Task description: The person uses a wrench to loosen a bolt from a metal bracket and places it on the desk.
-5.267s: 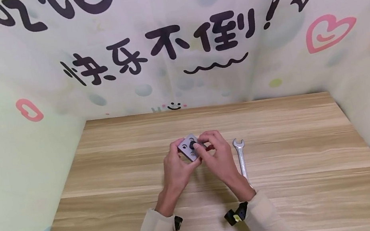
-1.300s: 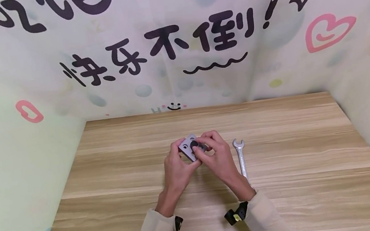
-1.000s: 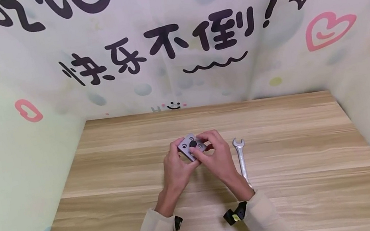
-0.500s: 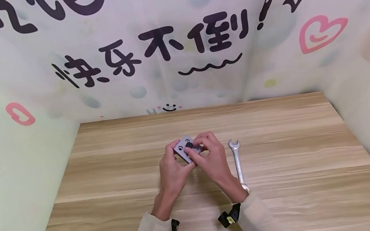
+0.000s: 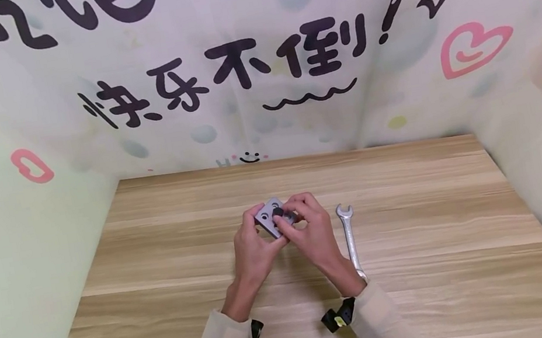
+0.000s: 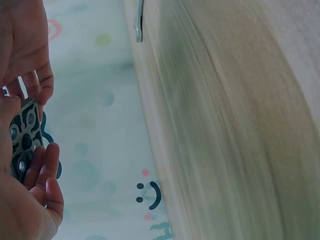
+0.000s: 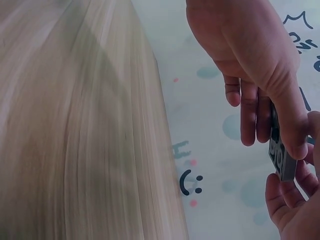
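My left hand [image 5: 252, 249] grips a grey square metal plate [image 5: 269, 226] by its edges, held up over the table. Round holes sit near the plate's corners. A black bolt [image 5: 278, 212] stands in the middle of it, and my right hand [image 5: 316, 234] pinches the bolt's head between thumb and fingers. In the left wrist view the plate's underside [image 6: 33, 131] shows recesses, holes and a dark round centre. The right wrist view shows the plate [image 7: 286, 166] nearly edge-on, partly hidden behind the right thumb.
To the right of my right hand a silver wrench [image 5: 348, 233] lies on the wooden table [image 5: 427, 215], its open end pointing away and its near end by the right wrist. A printed cloth wall [image 5: 166, 144] rises behind the table's back edge, with more cloth on both sides.
My right thumb and fingers shift back and forth on the bolt's head. The left hand keeps its grip on the plate. The head view has swung slightly, and the wrench has stayed put.
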`<state>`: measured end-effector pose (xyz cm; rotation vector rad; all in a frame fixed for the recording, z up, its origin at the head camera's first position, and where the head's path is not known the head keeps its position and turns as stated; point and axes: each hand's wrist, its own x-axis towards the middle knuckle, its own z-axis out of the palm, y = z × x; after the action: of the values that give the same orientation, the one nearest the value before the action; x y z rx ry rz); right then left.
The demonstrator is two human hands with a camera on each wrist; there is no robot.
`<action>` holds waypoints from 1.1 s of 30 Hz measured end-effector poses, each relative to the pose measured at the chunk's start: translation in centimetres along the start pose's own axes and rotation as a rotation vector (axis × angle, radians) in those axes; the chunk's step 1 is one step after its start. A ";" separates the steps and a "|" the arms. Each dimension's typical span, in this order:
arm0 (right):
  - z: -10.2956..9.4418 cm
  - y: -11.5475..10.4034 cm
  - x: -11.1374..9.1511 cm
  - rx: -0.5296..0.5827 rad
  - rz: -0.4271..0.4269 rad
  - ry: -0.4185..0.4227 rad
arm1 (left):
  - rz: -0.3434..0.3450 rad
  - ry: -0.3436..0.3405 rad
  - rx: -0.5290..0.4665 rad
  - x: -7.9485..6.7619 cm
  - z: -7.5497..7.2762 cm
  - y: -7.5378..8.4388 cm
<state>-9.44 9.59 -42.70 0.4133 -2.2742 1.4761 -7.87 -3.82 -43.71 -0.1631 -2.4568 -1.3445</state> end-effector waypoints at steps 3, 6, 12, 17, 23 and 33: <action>-0.1 0.1 -0.1 -0.003 0.000 -0.012 | -0.002 -0.001 -0.001 0.0 0.1 0.0; -0.2 0.1 -0.1 -0.006 0.005 -0.027 | 0.003 0.005 0.010 0.0 0.1 -0.1; -0.4 0.1 -0.2 -0.003 0.004 -0.051 | 0.009 0.015 0.025 -0.1 0.2 -0.1; -0.5 0.1 -0.1 0.002 -0.015 -0.058 | 0.006 0.022 0.027 -0.1 0.2 0.0; -0.2 0.2 -0.3 0.020 0.019 -0.035 | -0.020 0.014 0.015 -0.2 0.1 0.1; 0.1 0.0 -0.2 0.013 0.048 0.033 | -0.031 0.001 0.017 -0.3 0.0 0.4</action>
<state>-9.29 9.50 -42.88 0.3370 -2.2649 1.5105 -7.50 -3.59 -43.45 -0.1207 -2.4793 -1.3350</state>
